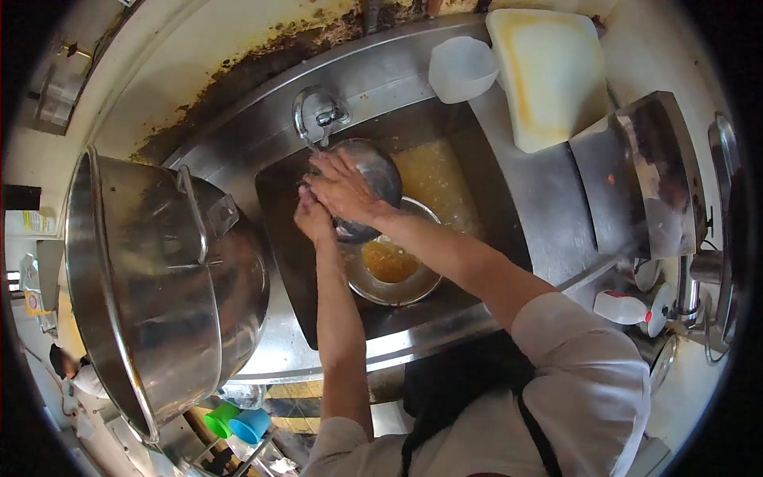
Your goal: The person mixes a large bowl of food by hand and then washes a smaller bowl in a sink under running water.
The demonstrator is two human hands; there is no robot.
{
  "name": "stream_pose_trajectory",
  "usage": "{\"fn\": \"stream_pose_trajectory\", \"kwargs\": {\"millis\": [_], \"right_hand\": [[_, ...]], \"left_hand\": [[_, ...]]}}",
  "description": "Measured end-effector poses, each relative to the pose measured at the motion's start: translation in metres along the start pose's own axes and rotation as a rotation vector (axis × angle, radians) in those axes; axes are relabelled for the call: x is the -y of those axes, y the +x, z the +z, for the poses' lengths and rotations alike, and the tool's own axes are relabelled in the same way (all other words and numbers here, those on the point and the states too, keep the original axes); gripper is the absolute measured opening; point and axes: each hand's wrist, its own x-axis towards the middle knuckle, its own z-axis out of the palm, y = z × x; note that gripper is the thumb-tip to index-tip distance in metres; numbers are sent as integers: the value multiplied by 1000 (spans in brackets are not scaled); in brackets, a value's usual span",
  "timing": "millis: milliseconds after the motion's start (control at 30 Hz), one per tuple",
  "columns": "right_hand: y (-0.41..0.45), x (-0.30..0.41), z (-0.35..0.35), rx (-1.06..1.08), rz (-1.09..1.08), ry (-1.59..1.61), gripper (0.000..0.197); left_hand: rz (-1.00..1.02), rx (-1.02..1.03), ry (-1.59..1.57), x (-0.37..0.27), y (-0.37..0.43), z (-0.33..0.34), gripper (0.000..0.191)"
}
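My left hand (314,218) is at the left rim of a metal bowl (381,169), its fingers curled and partly hidden; its exact grip cannot be made out. Spread over the bowl's upper left part, my right hand (346,188) touches it with the palm down. The bowl is tilted under a chrome faucet (310,113), from which water runs by my fingers. Below it, a round metal pan (426,271) holding yellow-brown liquid rests in the steel sink (501,220). More cloudy yellowish water lies in the sink to the right.
A very large steel pot (161,268) stands left of the sink. At the back right are a white plastic container (462,68) and a thick whitish slab (551,74). A steel box-like unit (632,179) and a plastic jug (620,307) are at right. A person (86,375) appears far left.
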Motion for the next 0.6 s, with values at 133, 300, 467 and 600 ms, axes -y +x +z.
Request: {"fn": "stream_pose_trajectory", "kwargs": {"millis": [133,300,467,600], "right_hand": [[-12,-25,2,29,290,-8,40],[-78,-44,-16,-18,994,170,39],[-75,-16,-40,119,996,872,30],[-74,-64,-56,340,421,548,17]], "left_hand": [[-374,-20,-710,27,-17,-15,61],[-437,156,-1116,68,-51,2,68],[-430,278,-1244,110,-56,13,71],[-814,386,-866,24,-37,43,74]]}}
